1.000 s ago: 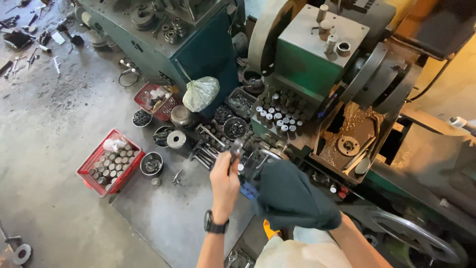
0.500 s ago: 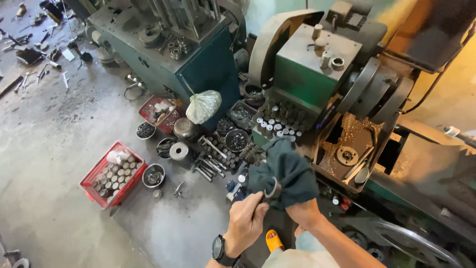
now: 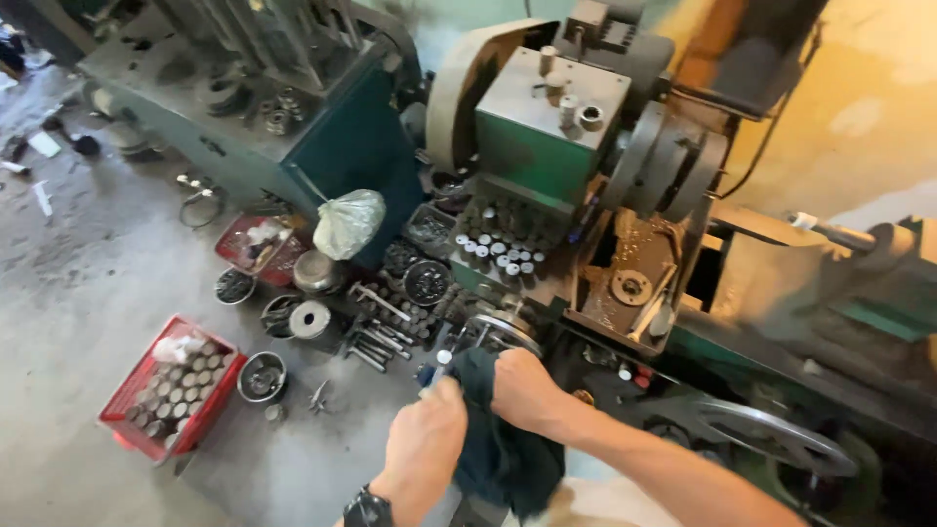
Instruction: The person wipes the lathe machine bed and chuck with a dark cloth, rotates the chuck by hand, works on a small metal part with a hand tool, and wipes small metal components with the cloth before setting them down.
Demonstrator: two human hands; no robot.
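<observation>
A dark cloth (image 3: 498, 444) is gripped by the right hand (image 3: 522, 390), whose fingers are closed into the upper part of the fabric, while the rest of the cloth hangs down between the two forearms. The left hand (image 3: 425, 439) is curled shut just beside it, touching the cloth's left edge, and a small object with a pale tip (image 3: 441, 359) is seen just above its knuckles; whether that object is pinched by the fingers cannot be told from this view. A black wristwatch (image 3: 368, 508) is worn on the left wrist. Both hands are held low in the frame, in front of a green lathe (image 3: 547, 137) whose bed runs off to the right. On the concrete floor (image 3: 88, 293) to the left, a red crate of metal cylinders (image 3: 171, 385) is set near a small round metal bowl (image 3: 262, 376). Further back, a knotted pale plastic bag (image 3: 349, 222) rests against a dark teal machine base (image 3: 322, 137), and a second red tray (image 3: 262, 246) lies just beside it. Loose bolts and steel rods (image 3: 379, 342) are scattered between the bowl and the lathe.
</observation>
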